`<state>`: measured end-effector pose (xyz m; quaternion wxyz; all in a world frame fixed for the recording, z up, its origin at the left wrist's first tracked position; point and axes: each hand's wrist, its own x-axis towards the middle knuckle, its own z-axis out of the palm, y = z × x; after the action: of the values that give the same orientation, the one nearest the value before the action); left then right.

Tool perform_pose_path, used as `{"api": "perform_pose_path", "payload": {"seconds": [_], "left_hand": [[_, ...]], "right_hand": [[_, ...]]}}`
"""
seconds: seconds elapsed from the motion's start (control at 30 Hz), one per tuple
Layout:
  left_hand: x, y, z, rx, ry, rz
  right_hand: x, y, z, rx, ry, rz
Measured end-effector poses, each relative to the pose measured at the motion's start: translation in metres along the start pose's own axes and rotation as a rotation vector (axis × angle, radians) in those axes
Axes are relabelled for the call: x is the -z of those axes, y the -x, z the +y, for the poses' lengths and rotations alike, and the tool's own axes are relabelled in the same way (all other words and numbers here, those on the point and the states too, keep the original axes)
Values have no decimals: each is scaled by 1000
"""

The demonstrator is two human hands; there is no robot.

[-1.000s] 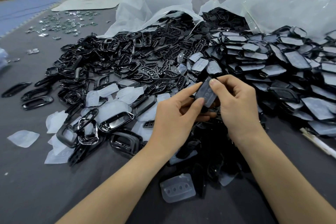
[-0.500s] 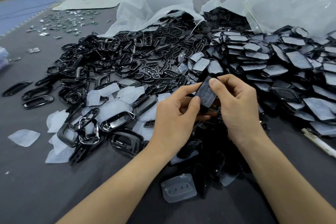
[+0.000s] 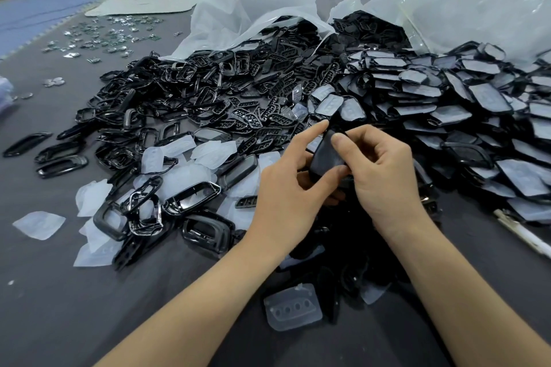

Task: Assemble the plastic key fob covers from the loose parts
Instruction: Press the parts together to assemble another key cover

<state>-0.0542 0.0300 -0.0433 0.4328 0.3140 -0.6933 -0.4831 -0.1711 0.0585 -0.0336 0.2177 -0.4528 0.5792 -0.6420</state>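
Observation:
Both my hands hold one black key fob cover [image 3: 326, 155] above the grey table [image 3: 59, 292], near the middle of the view. My left hand [image 3: 286, 188] pinches its lower edge with the thumb and stretches the forefinger to its top. My right hand [image 3: 378, 170] grips its right side, thumb on the face. A heap of black frames and button plates [image 3: 208, 98] lies behind and to the left. Covers with translucent pads [image 3: 447, 98] are stacked to the right. A loose translucent pad [image 3: 293, 307] with holes lies close to me.
White and clear plastic bags [image 3: 447, 3] lie open at the back of the heaps. Small metal pieces [image 3: 110, 36] are scattered at the far left. Loose translucent pads [image 3: 38, 225] lie on the left. A white stick [image 3: 521, 235] lies at the right edge. Boxes stand beyond the table.
The cover has turned in my hands from its pale padded face to a dark side. My left forefinger has stretched up to its top end.

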Motion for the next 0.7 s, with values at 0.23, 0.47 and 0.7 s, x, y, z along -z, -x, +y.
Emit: {"api": "perform_pose_path", "payload": {"seconds": [0.23,0.47,0.7], "left_hand": [[-2,-2,2,114,268,-44],[-2,-3,4,125,357,-83],[0,-4,4,137,423,-51]], "right_hand": [[2,-1,0,-39,-22,-12],[3,-2,0,-56,-47,-11],[4,-1,-3,-193,-270,-128]]}}
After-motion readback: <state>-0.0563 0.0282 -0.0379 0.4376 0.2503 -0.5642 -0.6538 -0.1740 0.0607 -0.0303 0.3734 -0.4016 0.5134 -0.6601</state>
